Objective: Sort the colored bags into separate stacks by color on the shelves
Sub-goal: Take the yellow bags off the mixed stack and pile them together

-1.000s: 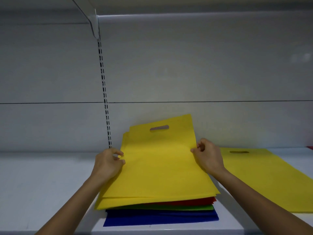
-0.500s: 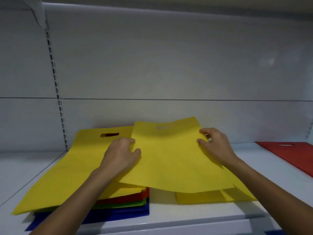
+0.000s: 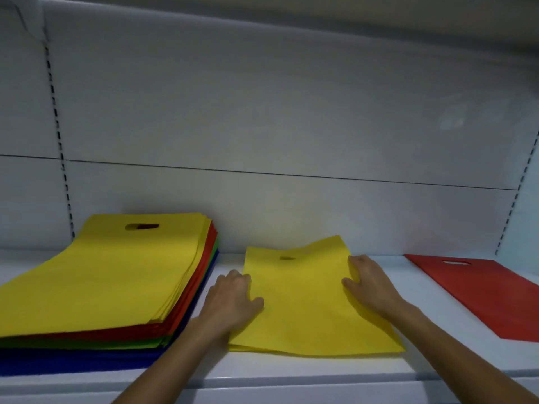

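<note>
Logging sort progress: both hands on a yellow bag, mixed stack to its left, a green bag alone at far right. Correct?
No: the head view shows the lone bag at far right is red, not green. The left hand, right hand, yellow bag and mixed stack are as stated.

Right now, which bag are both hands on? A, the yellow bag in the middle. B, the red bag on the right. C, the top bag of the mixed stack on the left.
A: the left hand and right hand grip the side edges of the yellow bag in the middle.
</note>
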A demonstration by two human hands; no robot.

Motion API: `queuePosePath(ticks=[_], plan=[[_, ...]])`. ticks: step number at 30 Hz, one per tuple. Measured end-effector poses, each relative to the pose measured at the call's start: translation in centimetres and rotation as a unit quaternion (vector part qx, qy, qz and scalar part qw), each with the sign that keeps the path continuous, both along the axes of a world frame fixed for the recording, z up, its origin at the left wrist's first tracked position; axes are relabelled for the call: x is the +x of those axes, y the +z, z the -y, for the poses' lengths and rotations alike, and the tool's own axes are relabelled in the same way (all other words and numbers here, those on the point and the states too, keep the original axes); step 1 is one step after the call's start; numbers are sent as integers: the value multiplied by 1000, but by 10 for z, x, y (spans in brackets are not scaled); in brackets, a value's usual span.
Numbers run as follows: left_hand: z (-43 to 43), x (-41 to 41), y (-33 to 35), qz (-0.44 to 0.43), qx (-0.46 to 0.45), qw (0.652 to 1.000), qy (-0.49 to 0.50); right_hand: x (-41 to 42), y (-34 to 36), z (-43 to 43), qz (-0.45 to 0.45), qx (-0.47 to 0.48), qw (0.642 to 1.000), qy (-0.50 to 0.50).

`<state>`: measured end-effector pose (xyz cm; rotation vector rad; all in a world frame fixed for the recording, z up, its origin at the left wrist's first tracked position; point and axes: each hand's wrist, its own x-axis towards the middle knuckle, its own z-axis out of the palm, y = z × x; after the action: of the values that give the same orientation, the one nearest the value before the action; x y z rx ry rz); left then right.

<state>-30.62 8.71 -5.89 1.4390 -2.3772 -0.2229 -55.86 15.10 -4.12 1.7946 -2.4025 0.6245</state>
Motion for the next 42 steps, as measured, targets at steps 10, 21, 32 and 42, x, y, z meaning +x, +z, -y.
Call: queuePosePath(ticks=[10,21,32,42], plan=[[-5,-8,-25,-59,-28,996,66,-10,-31,-1,131,-16,991,-26],[-2,-6,-22,-172,-45,981,78,-21,-28,-4,327,-77,941,-33],[-5,68,58,-156,-163,973,40,51,42,21,170,-198,964,44],[40,252,46,-107,-64,976,181,216,41,91,167,-140,967,133]])
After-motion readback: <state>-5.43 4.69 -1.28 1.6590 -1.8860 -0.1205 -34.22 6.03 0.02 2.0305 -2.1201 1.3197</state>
